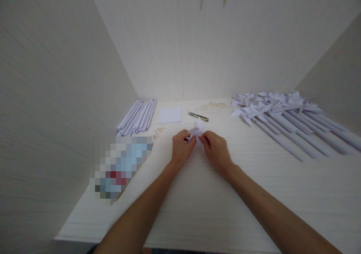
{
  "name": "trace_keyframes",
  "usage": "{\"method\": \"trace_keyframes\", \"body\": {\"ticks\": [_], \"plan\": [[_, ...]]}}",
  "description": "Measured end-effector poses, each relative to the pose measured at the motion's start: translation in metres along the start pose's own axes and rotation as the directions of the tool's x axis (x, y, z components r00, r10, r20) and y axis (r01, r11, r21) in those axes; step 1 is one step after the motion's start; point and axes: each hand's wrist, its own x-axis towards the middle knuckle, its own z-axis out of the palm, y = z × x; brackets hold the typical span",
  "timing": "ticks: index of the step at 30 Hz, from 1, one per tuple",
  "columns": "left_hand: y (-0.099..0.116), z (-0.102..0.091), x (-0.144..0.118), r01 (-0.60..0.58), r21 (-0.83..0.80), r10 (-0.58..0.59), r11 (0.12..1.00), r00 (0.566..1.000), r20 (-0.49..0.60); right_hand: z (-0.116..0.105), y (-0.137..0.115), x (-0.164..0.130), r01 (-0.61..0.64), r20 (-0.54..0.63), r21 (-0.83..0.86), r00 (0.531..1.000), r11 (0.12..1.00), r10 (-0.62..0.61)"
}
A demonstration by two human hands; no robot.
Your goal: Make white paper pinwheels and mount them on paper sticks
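Note:
Above the middle of the white table, my left hand and my right hand pinch a white paper pinwheel between them. Its pointed blades stick up past my fingertips; the centre is partly hidden by my fingers. Just beyond it lies a small pair of scissors or snips with a dark and yellowish handle. A stack of white paper squares rests flat to the left of the snips.
Rolled white paper sticks lie bunched at the back left, small pale bits beside them. A pixelated object sits front left. Finished-looking paper pinwheels on sticks are piled at right. Walls enclose the table's back and sides.

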Motion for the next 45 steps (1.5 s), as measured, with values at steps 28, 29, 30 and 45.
{"method": "trace_keyframes", "body": {"ticks": [28, 29, 30, 45], "plan": [[0.0001, 0.0018, -0.0004, -0.012, 0.016, 0.012, 1.0, 1.0, -0.016, 0.0007, -0.0008, -0.0003, -0.008, -0.007, 0.028, 1.0, 1.0, 0.008], [-0.0003, 0.0018, -0.0004, -0.016, 0.022, 0.016, 1.0, 1.0, -0.017, 0.0011, -0.0009, -0.0002, -0.009, -0.003, 0.033, 1.0, 0.999, 0.009], [-0.0006, 0.0017, -0.0003, -0.019, 0.03, 0.019, 0.999, 1.0, -0.018, 0.0014, -0.0009, -0.0001, -0.011, 0.004, 0.039, 1.0, 0.999, 0.011], [-0.0041, 0.0017, 0.0006, 0.004, 0.009, -0.004, 1.0, 1.0, -0.01, -0.0017, 0.0062, 0.0025, -0.084, 0.035, 0.002, 0.996, 0.996, 0.084]]}}
